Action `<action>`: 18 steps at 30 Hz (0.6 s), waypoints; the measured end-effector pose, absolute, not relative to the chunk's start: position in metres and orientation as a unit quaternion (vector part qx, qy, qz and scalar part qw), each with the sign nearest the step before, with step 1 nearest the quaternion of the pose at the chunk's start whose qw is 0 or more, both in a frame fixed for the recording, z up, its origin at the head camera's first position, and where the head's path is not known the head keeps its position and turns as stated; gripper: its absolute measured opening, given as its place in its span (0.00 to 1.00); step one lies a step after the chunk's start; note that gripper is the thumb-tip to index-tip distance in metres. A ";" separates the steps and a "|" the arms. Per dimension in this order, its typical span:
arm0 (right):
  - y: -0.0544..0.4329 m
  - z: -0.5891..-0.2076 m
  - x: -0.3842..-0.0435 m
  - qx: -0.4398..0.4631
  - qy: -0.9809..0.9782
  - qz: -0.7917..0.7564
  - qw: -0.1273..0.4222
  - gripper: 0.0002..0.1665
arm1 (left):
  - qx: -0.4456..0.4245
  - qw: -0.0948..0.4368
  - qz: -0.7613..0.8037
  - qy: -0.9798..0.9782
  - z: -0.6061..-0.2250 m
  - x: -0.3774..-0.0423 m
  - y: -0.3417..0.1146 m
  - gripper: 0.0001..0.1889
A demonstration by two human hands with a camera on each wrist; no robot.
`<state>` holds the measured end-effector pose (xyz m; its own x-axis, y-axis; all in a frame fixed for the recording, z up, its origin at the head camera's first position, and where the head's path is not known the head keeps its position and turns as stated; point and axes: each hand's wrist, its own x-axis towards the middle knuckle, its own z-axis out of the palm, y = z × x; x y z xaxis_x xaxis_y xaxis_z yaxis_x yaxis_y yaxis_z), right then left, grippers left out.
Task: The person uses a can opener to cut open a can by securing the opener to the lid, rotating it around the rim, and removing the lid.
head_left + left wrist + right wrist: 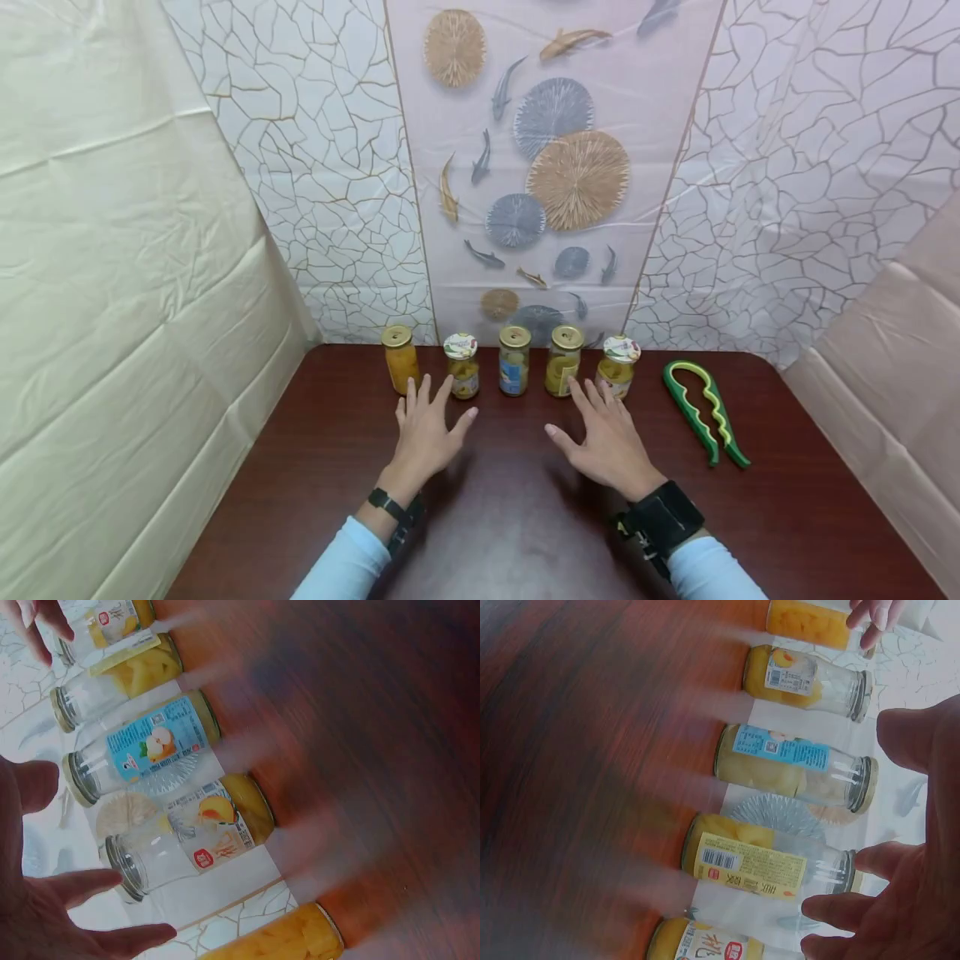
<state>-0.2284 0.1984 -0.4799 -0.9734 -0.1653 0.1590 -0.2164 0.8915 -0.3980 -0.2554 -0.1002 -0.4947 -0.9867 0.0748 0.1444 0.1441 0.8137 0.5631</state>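
Several glass jars of fruit stand upright in a row near the table's back edge. My left hand (426, 435), fingers spread, is held in front of an orange-fruit jar (402, 365) with a gold lid and a peach-label jar (463, 373) with a patterned white lid. In the middle stands a blue-label jar (513, 367). Fingers also spread, my right hand (609, 442) overlaps the lower parts of a yellow-label jar (562, 367) and the rightmost jar (618, 363) in the head view. Neither hand holds anything.
A green jar opener (707, 408) with wavy yellow inner edges lies flat at the right. Behind the dark red-brown table (517, 517) hangs a patterned cloth (562, 275). Cream cloth (150, 333) drapes the left side, and more cloth (900, 367) hangs at the right.
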 end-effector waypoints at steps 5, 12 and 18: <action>0.205 -0.478 -0.225 0.095 -0.970 0.214 0.063 0.56 | -0.016 0.095 -0.312 -0.945 -0.495 -0.263 -0.103 0.45; 0.219 -0.484 -0.219 0.100 -0.970 0.208 0.076 0.54 | 0.078 0.121 -0.365 -0.920 -0.496 -0.294 -0.110 0.56; 0.228 -0.485 -0.219 0.088 -0.973 0.204 0.067 0.54 | 0.140 0.136 -0.432 -0.880 -0.500 -0.324 -0.120 0.60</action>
